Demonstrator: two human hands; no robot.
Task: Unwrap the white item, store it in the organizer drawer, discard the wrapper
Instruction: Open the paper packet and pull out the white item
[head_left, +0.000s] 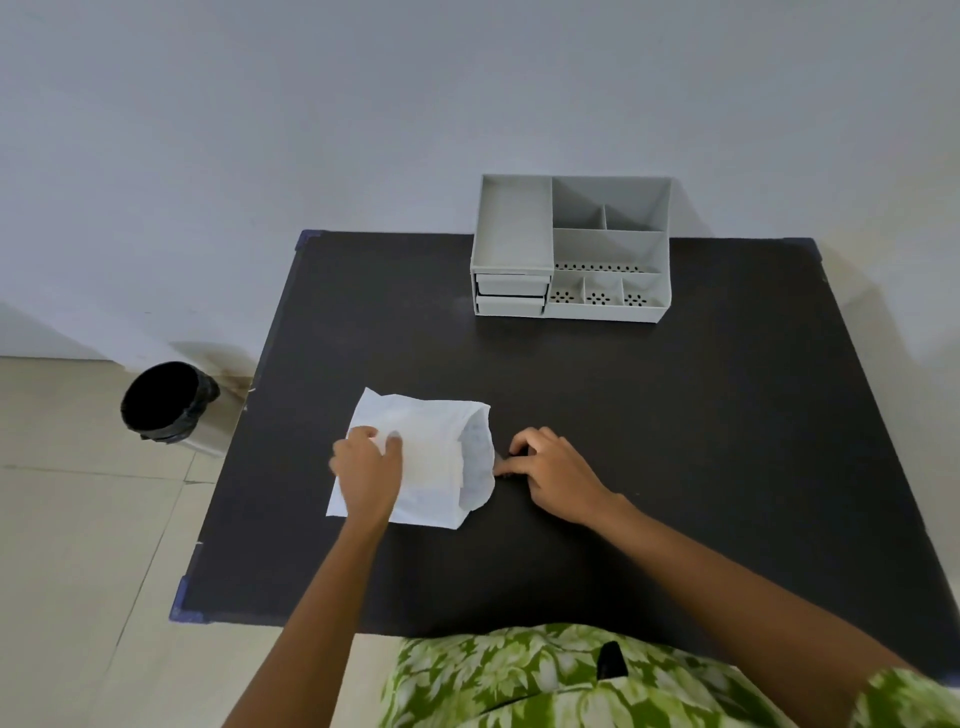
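Wrapper: a white paper wrapper (431, 457) lies flat on the dark surface (675, 415), near the front, left of centre; its open mouth faces right, so its long axis runs roughly left to right.
White item: not visible by itself; I judge it is inside the wrapper, but cannot tell its shape.
Left hand: the left hand (366, 462) presses on the wrapper's closed left end, fingers curled over the paper, pinning it down.
Right hand: the right hand (550, 467) rests on the surface just beside the open mouth, fingers bent and pinched close at the paper's edge; whether they grip the edge I cannot tell.
Key relation: the mouth lies directly left of the right hand, which is the nearer hand to reach in or pull the edge open.
Organizer: the grey organizer (571, 249) stands at the far edge, its two drawers (511, 296) closed, well apart from both hands.
Bin: a black-lined bin (166, 400) sits on the floor, left of the surface.
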